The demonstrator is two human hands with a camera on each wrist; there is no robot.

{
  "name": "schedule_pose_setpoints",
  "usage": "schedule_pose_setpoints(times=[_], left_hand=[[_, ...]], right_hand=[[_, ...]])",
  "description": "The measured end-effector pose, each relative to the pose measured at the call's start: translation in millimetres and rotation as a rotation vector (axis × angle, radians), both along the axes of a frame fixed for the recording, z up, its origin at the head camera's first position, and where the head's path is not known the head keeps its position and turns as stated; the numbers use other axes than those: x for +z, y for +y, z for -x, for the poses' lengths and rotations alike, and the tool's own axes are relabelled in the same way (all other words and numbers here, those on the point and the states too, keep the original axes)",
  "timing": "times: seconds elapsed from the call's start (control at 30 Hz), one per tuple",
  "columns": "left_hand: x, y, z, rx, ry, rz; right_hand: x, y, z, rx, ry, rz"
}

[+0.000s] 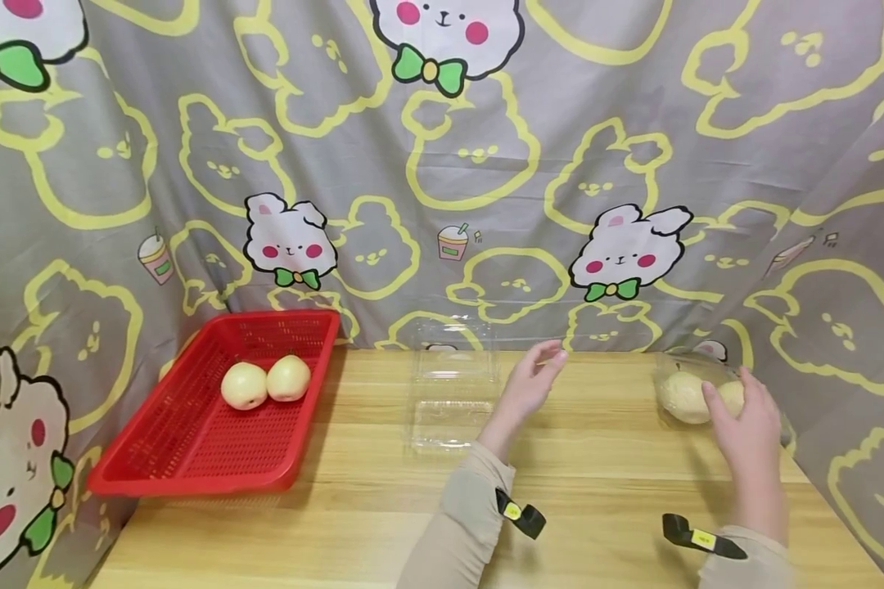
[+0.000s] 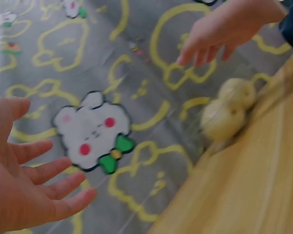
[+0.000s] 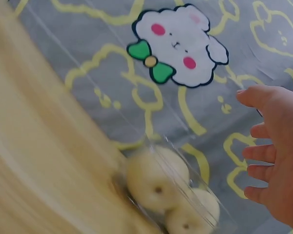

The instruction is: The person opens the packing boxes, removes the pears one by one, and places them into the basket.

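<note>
Two pale yellow pears (image 1: pixel 683 397) lie inside a clear plastic box (image 3: pixel 173 178) at the table's right end. My right hand (image 1: pixel 747 421) is beside and above that box, fingers spread; in the right wrist view a gap shows between the hand and the box. An unlidded clear plastic box (image 1: pixel 453 417) stands mid-table, its lid raised toward the curtain. Just right of it my left hand (image 1: pixel 532 383) hovers with relaxed fingers and holds nothing. In the left wrist view, the left hand's fingers (image 2: pixel 53 173) are spread.
A red perforated basket (image 1: pixel 214 483) sits at the left of the wooden table (image 1: pixel 368 523), with two more pale yellow pears (image 1: pixel 265 384) in it. A grey patterned curtain (image 1: pixel 368 164) rises along the back and both sides of the table.
</note>
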State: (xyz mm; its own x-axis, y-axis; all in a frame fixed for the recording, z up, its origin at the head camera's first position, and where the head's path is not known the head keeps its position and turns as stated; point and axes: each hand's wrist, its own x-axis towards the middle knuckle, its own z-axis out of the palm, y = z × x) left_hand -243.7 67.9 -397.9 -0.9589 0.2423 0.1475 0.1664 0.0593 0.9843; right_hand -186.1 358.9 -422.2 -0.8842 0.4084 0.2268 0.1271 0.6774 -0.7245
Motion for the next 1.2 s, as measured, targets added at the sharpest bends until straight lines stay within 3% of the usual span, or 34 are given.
schedule_pose_setpoints(times=[0.4, 0.63, 0.87, 1.07, 1.2], left_hand=[[-13.7, 59, -9.6, -0.057, -0.13, 0.034], [-29.1, 89, -10.4, -0.123, -0.161, 0.039], [-47.0, 112, -6.6, -0.106, -0.212, 0.041], [-58.7, 132, -5.9, -0.214, -0.275, 0.036], [-63.6, 144, -5.1, -0.249, -0.321, -0.009]], right_hand=[[-15.1, 48, -2.8, 0.049, 0.046, -0.152], [-22.1, 66, -2.7, 0.049, -0.001, -0.109], [-37.1, 76, 1.0, 0.083, -0.083, -0.055], [-44.0, 80, 0.9, 0.059, -0.106, 0.02], [-43.4, 80, 0.3, 0.056, -0.116, 0.053]])
